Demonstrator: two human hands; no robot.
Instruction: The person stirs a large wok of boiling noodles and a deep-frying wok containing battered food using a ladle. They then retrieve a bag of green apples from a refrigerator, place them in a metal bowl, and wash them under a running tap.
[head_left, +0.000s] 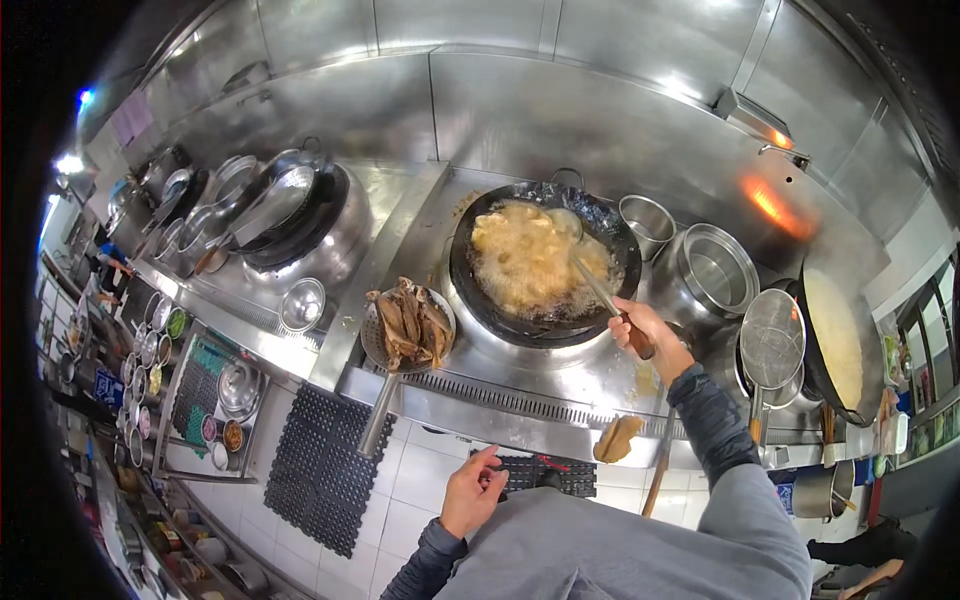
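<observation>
My right hand (643, 328) grips the wooden handle of a ladle (592, 281), whose bowl dips into a black wok (459, 281). Pale yellow pieces of food (517, 255) bubble there in foaming oil. My left hand (474, 486) hangs in front of the stove with nothing in it, its fingers loosely bent and apart. Nearest to it is a perforated strainer (366, 330) with a long metal handle, heaped with brown fried pieces (411, 326), perhaps fish. On the stove's front edge lies a folded tan cloth (619, 439).
Right of the wok stand steel pots (720, 266), a wire-mesh skimmer (772, 337) and a second wok (832, 337) of pale liquid. Stacked pans (292, 195) fill the left burner. A black rubber mat (326, 465) lies on the tiled floor. Another person's arm (877, 577) shows at lower right.
</observation>
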